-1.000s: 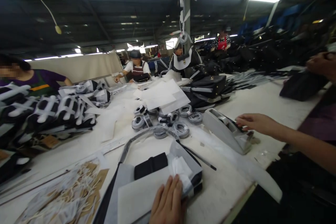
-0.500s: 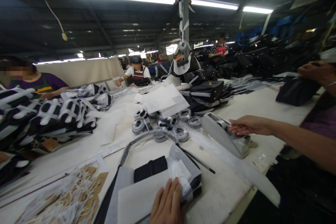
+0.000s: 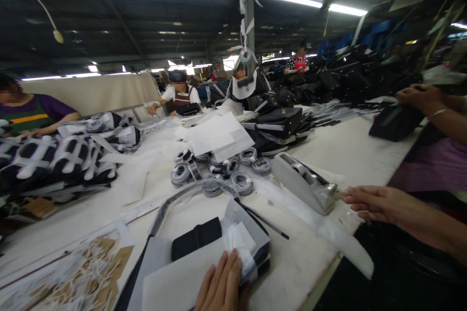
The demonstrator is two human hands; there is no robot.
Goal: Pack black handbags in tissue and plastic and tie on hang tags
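Note:
My left hand (image 3: 221,282) lies flat with fingers stretched out, pressing a sheet of white paper (image 3: 171,277) against a black bag (image 3: 263,257) part-wrapped in white tissue. A black flap or pouch (image 3: 197,238) shows beside the paper, and the bag's wrapped handle (image 3: 171,202) arches behind it. To the right, my right hand (image 3: 375,204) is just off the near end of a grey tape dispenser (image 3: 301,182). Its fingers are pressed together; anything thin between them is too faint to make out.
Coiled wrapped straps (image 3: 241,183) and paper sheets (image 3: 215,136) lie mid-table. Tags with strings (image 3: 91,272) are at front left. Wrapped black goods (image 3: 73,155) are piled left. Black bags (image 3: 280,121) stand behind. A co-worker's hands (image 3: 419,97) hold a black bag at right.
My right hand has moved from over the tape dispenser to the right and toward me, off its end. My left hand stays on the paper. The whole view has shifted slightly.

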